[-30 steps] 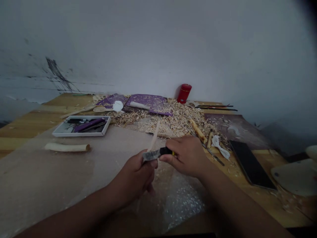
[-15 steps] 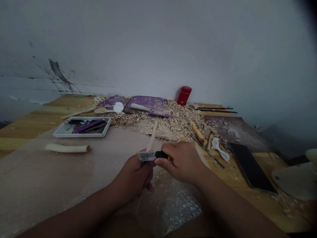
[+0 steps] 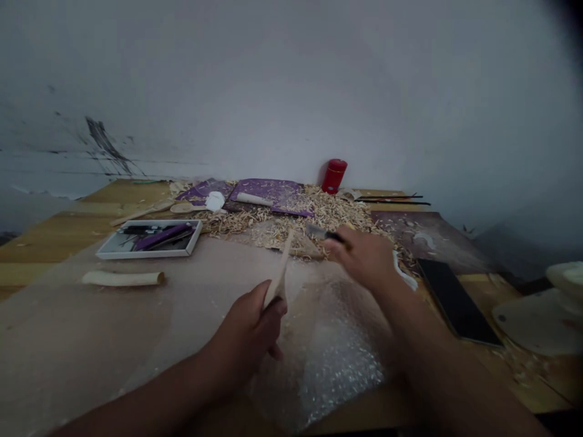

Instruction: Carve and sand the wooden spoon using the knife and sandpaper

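Observation:
My left hand (image 3: 255,334) is closed around the wide end of a pale wooden spoon (image 3: 281,270). The spoon's thin handle points up and away from me, and its bowl is partly hidden by my fingers. To the right and farther off, my right hand (image 3: 367,255) grips the dark handle of a knife (image 3: 321,233). The blade points left over the wood shavings (image 3: 337,209), slightly blurred and apart from the spoon. Under my hands lies clear plastic sheeting (image 3: 182,315).
A white tray (image 3: 104,250) of tools and a peeled stick (image 3: 122,278) lie at the left. Behind the shavings stands a red canister (image 3: 334,176) by the wall. A black phone-like slab (image 3: 460,302) lies at the right, with purple sheets (image 3: 268,188) at the back.
My right hand has moved the knife off the spoon, up and to the right. The spoon has lowered slightly in my left hand, showing more of its length.

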`<state>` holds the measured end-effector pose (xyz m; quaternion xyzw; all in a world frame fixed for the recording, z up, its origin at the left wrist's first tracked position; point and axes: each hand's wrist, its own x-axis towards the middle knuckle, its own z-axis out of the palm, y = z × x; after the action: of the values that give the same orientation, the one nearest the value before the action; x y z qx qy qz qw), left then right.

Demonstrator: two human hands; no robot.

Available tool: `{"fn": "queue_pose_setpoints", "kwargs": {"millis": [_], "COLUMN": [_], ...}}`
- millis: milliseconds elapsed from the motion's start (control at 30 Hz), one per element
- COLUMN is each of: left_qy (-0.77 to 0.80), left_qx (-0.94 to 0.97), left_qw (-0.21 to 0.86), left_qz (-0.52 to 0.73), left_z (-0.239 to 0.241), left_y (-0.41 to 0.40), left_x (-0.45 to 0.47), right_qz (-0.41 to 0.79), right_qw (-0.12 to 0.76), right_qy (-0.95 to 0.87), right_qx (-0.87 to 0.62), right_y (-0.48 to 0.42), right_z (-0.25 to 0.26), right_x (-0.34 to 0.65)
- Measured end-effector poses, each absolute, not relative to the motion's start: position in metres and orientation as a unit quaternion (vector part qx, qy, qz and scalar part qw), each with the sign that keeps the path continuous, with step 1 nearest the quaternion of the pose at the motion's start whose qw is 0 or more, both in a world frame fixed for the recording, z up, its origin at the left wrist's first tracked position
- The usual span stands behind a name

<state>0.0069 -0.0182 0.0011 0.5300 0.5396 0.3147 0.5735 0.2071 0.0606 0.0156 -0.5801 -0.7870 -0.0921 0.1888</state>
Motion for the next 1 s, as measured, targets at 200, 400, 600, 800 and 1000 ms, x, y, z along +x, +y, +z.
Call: {"fn": "queue_pose_setpoints", "kwargs": {"millis": [200,400,600,800,1000], "left_qy": [0.513,0.552,0.582,0.542,0.518], "left_qx": [0.488,0.540,0.598,0.528,0.480], "left_qw": [0.616,0.537,0.451,0.575,0.624], "left_qz": [0.344,0.340,0.317,0.313,0.334], "left_z": [0.001,-0.007,-0.008,0.005,0.005], "left_y": [-0.013,-0.008,-0.013,-0.018,-0.013], "left_x": [0.008,0.008,0.007,0.010,0.007], "right_qz": [-0.048,0.003,-0.039,-0.102,-0.022], "right_qw": [0.232,0.147,0.151,0.257,0.231], "right_qy": [-0.791,-0.898,-0.885,-0.757,-0.839], "right_qx": [-0.564,-0.416,-0.438,-0.592,-0.493], "right_y": [0.056,0.027,0.036,0.062,0.045], "right_z": [0.017,0.012,0.009,0.015,0.013], "right_x": [0.203,0.161,0.170,0.212,0.189]}}
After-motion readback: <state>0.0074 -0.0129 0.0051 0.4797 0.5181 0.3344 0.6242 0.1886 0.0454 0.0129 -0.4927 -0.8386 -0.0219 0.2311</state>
